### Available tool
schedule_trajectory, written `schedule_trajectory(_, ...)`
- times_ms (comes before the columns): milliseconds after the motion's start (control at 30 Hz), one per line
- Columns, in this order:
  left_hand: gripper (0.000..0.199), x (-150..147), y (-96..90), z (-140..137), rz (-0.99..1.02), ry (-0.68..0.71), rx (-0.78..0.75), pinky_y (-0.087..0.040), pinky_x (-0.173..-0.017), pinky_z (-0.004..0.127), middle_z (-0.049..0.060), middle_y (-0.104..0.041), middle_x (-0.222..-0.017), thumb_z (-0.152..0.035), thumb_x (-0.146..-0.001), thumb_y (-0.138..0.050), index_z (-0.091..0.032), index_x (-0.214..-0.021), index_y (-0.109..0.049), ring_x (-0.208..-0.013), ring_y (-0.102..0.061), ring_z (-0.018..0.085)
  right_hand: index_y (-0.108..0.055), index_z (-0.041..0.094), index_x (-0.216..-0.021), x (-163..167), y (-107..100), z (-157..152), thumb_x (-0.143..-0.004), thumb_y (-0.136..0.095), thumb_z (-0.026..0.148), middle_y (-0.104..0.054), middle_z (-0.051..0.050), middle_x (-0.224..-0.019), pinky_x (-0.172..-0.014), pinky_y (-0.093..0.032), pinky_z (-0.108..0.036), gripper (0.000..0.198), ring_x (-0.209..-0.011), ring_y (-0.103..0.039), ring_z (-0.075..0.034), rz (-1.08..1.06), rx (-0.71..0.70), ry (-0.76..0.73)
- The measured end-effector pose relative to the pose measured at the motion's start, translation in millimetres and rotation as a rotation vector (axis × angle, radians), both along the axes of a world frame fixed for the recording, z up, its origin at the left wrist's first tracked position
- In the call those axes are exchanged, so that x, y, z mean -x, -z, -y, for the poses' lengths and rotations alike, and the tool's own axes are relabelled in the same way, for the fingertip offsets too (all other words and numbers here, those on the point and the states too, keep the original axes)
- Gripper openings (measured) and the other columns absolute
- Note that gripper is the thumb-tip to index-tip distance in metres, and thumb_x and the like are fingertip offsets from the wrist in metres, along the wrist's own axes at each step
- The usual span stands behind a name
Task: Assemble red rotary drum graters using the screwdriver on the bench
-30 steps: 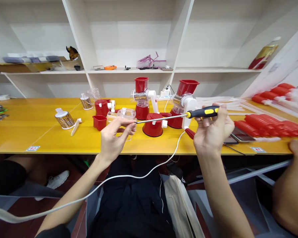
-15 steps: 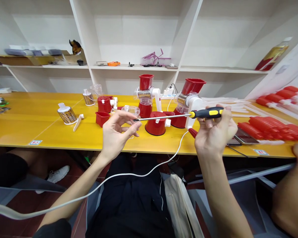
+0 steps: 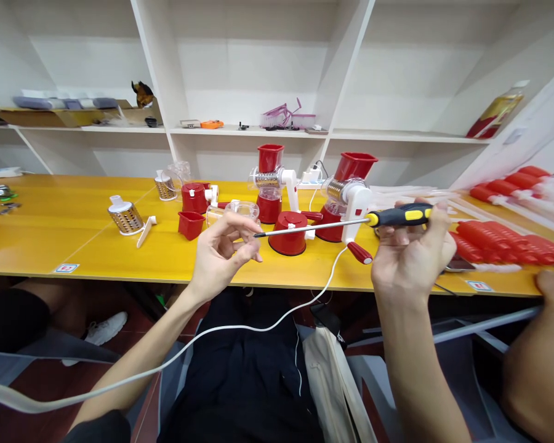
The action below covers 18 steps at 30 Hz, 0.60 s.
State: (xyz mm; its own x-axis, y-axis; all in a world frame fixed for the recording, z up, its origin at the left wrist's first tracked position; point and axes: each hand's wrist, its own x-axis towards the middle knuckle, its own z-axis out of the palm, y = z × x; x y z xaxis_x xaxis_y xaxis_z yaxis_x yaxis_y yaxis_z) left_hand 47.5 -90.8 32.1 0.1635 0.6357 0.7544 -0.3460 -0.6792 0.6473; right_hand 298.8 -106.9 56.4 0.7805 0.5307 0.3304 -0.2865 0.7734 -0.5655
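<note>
My right hand is closed around the black and yellow handle of a screwdriver, held almost level above the table. Its long shaft points left, and the dark tip reaches the fingertips of my left hand. The left fingers are curled in toward the thumb; whatever they pinch, if anything, is too small or hidden to make out. Behind the shaft sits a red grater base. Two assembled red rotary graters, one in the middle and one to the right, stand upright farther back.
Drum blades, a white crank piece and a red hopper lie on the yellow table. Red-handled items are piled at right. A white cable crosses my lap. Other people sit on both sides.
The screwdriver and my right hand have shifted a little right and down. Its tip has drawn back to the edge of my left fingertips, which moved slightly right and down.
</note>
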Motion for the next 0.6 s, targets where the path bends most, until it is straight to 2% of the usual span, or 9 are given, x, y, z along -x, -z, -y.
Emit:
schedule_trajectory(133,0.015,6.5,1.5,-3.1,-0.012,-0.072,0.058,-0.066,-0.065,0.019,0.001,-0.076,-0.075,-0.030,-0.087,-0.086,-0.021,-0.099,-0.081,-0.062,-0.073,0.010,-0.054,0.011,-0.094,0.0,-5.6,4.9,-0.098,-0.054,0.033,-0.067,0.001,-0.071,-0.045,-0.038,-0.011,0.023,-0.039,-0.031,0.003,-0.002,-0.069,0.042)
schedule_trajectory(233,0.020,9.8,2.9,-6.0,-0.054,-0.133,0.108,-0.068,-0.068,0.024,0.004,-0.079,-0.076,-0.037,-0.086,-0.086,-0.020,-0.096,-0.084,-0.062,-0.075,0.013,-0.054,0.011,-0.093,-0.7,-6.4,5.9,-0.097,-0.058,0.034,-0.066,0.002,-0.069,-0.042,-0.036,-0.010,0.024,-0.037,-0.030,0.003,0.013,-0.114,0.076)
schedule_trajectory(433,0.029,7.8,3.6,-6.7,-0.051,-0.089,0.144,-0.065,-0.057,0.024,0.004,-0.075,-0.066,-0.045,-0.082,-0.089,-0.018,-0.084,-0.082,-0.057,-0.073,0.015,-0.056,0.011,-0.093,-1.7,-5.0,5.0,-0.099,-0.054,0.036,-0.066,0.004,-0.069,-0.043,-0.037,-0.011,0.027,-0.038,-0.030,0.003,0.060,-0.112,0.115)
schedule_trajectory(600,0.033,4.7,0.3,-5.2,-0.055,-0.108,0.138,-0.064,-0.054,0.023,0.004,-0.074,-0.064,-0.047,-0.084,-0.087,-0.016,-0.080,-0.079,-0.055,-0.071,0.014,-0.053,0.012,-0.091,0.2,-5.1,4.3,-0.099,-0.056,0.036,-0.060,0.006,-0.063,-0.041,-0.035,-0.013,0.026,-0.038,-0.031,0.002,0.079,-0.146,0.122)
